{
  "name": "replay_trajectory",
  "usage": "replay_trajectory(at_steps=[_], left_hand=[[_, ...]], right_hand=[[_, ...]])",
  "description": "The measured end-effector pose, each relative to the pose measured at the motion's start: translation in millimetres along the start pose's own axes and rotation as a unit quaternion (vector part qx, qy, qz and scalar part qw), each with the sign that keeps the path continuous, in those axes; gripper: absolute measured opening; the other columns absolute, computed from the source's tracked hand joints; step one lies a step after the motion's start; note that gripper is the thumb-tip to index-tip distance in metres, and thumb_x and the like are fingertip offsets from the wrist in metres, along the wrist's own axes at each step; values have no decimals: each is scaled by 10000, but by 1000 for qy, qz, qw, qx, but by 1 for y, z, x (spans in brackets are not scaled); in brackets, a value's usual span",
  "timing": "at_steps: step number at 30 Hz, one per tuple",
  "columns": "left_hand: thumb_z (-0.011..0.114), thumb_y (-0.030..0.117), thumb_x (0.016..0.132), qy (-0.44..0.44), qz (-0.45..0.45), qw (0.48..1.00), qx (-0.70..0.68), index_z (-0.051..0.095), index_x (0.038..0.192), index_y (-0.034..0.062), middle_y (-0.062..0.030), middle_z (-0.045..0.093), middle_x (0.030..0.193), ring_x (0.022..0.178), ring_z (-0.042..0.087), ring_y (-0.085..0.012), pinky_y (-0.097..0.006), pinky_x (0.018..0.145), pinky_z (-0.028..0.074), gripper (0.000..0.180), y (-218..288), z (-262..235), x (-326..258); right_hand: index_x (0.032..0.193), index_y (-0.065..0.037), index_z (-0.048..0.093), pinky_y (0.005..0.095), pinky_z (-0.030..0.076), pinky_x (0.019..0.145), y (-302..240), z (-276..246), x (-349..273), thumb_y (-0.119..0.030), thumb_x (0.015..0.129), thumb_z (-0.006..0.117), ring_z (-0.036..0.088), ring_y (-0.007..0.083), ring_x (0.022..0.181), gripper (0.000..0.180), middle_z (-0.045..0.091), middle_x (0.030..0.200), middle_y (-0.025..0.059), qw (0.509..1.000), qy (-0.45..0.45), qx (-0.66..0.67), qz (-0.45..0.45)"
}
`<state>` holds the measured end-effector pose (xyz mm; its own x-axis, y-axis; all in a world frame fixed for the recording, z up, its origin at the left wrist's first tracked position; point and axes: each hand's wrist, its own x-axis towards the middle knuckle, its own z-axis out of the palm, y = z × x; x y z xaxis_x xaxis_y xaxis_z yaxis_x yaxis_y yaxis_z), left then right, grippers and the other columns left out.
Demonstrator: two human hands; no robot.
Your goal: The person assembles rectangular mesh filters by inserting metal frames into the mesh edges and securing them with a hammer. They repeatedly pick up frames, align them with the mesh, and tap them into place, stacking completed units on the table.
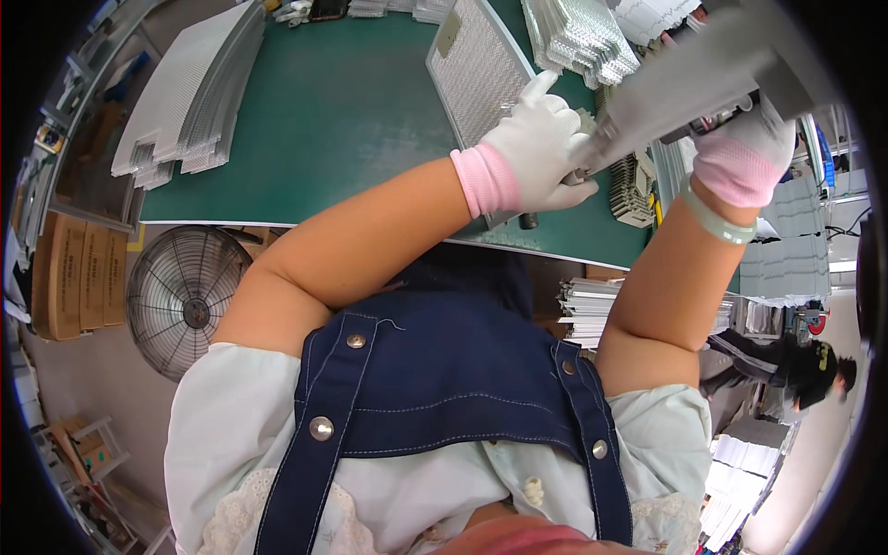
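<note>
A white glove with a pink cuff covers my left hand (541,148). Its index finger stretches along the frame edge of a silver mesh panel (486,79), and the other fingers curl about that edge. My right hand (747,148), gloved alike, grips a grey gun-shaped tool (689,79), smeared by motion. The tool's narrow tip points down-left and comes close to my left fingers; whether it touches the panel is hidden. Just right of my left hand is a row of beige slotted pieces (633,191).
A stack of mesh sheets (190,92) lies at the left of the green table (324,111); another mesh stack (578,42) is at the back right. A floor fan (192,301) stands below the table's left front edge. Another person (786,365) is off to the right.
</note>
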<state>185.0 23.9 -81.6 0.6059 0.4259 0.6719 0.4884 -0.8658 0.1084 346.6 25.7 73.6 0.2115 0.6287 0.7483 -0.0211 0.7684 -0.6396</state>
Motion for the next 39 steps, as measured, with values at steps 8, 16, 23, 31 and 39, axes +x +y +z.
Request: replay_trajectory(at_steps=[8, 16, 23, 31, 39], left_hand=[[622, 449, 809, -73, -25, 996, -33, 654, 1182, 132, -172, 587, 1176, 1229, 453, -418, -571, 1071, 310, 491, 14, -31, 5], [645, 378, 697, -335, 74, 938, 45, 701, 834, 75, -113, 651, 684, 652, 634, -291, -405, 893, 392, 338, 25, -44, -9], [598, 378, 873, -354, -447, 776, 268, 685, 1124, 74, -128, 701, 1042, 1037, 672, -247, -429, 901, 498, 404, -168, -22, -117], [620, 469, 881, -208, -346, 913, 60, 665, 1090, -3, -232, 675, 1031, 1017, 645, -355, -435, 908, 493, 519, -195, -105, -89], [661, 136, 813, -205, -17, 978, -17, 594, 943, 59, -150, 583, 894, 818, 620, -357, -426, 732, 517, 165, 10, -144, -19]], right_hand=[[980, -29, 635, 305, 549, 659, -5, -12, 5, -180, 942, 622, 645, 163, 715, 156, 667, 866, 66, 995, 61, 58, 48], [989, -63, 655, 219, 418, 550, -40, -19, 19, -333, 941, 630, 555, 94, 619, 276, 626, 770, 33, 983, 158, -12, 89], [1082, -22, 616, 215, 466, 621, -34, -37, -3, -288, 952, 627, 603, 88, 692, 296, 669, 858, 57, 986, 91, -135, 46], [1060, -20, 610, 214, 455, 660, -9, -53, -1, -246, 936, 668, 599, 79, 716, 264, 677, 854, 31, 985, 87, -144, 37], [1013, -6, 648, 221, 461, 652, 19, -76, -1, -267, 875, 741, 574, 64, 697, 309, 659, 847, 2, 945, 166, -279, -44]])
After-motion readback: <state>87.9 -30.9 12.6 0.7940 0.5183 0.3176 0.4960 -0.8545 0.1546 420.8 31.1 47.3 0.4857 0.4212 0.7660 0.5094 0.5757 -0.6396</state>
